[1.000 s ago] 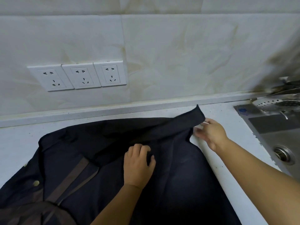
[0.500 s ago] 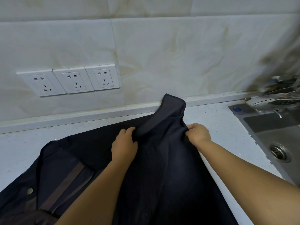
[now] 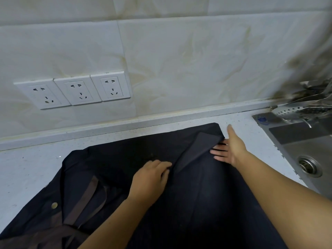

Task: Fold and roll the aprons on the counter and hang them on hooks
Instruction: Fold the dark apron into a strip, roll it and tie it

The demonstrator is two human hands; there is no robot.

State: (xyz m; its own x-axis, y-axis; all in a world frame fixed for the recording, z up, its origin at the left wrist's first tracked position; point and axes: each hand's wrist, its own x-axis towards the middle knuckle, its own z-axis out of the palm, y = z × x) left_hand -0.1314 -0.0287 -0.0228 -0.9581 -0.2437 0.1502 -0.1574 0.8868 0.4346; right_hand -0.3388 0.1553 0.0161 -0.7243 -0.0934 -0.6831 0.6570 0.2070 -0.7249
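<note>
Apron (image 3: pixel 197 194), dark navy cloth, lay spread flat on the pale speckled desk (image 3: pixel 27 168) in the head view, covering the middle and lower part of the frame and running off its bottom edge. Its far right corner was turned back as a triangular flap (image 3: pixel 199 148) that rested on the cloth beneath, with the crease running diagonally toward the centre. At the lower left, brown straps (image 3: pixel 84 198) lay over the fabric, and a small round metal snap (image 3: pixel 54 205) sat just beside them. The left hand (image 3: pixel 150 178) rested palm down on the apron at the lower end of the flap; its fingers (image 3: pixel 161 164) were bent, with their tips at the crease, and whether they pinched the cloth could not be told. The right hand (image 3: pixel 231 150) lay at the right edge of the apron, beside the flap, gripping nothing; its fingers (image 3: pixel 218 151) were straight, spread and pressed flat on the cloth, with the thumb pointing toward the wall. Behind the desk rose a wall of pale marbled tiles (image 3: pixel 179 60) carrying three white sockets (image 3: pixel 75 91) in a row. To the right, set into the desk, was a steel sink (image 3: pixel 309 150) with a round drain (image 3: pixel 309 166); a perforated metal utensil (image 3: pixel 301 109) lay at its far rim.
</note>
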